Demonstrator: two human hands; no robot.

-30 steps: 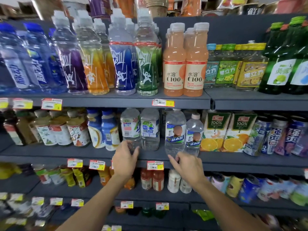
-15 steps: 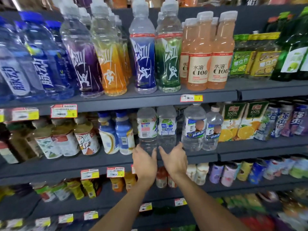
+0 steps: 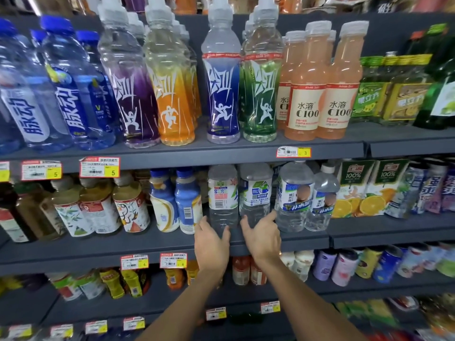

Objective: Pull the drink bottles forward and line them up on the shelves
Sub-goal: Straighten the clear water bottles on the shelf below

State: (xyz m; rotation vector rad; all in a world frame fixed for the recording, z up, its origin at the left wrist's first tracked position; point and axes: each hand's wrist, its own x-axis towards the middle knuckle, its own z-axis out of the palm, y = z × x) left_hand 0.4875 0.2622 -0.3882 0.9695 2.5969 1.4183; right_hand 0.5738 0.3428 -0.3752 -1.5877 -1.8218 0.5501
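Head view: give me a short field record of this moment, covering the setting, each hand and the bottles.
setting: store shelving stocked with drinks
left hand: holds base of pink-label clear bottle
right hand: holds base of blue-label clear bottle
bottles: both upright, side by side on middle shelf
right neighbour: larger clear bottle

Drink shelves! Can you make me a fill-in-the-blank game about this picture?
1. The price tag under the C100 bottles shows the number ____.
2. The sports bottle between the purple bottle and the blue bottle is ____.
3. The left hand holds the pink-labelled clear bottle; the right hand holds the blue-labelled clear bottle just to its ____.
4. The orange juice cartons say ____ percent.

Missing words: 3; orange; right; 100.
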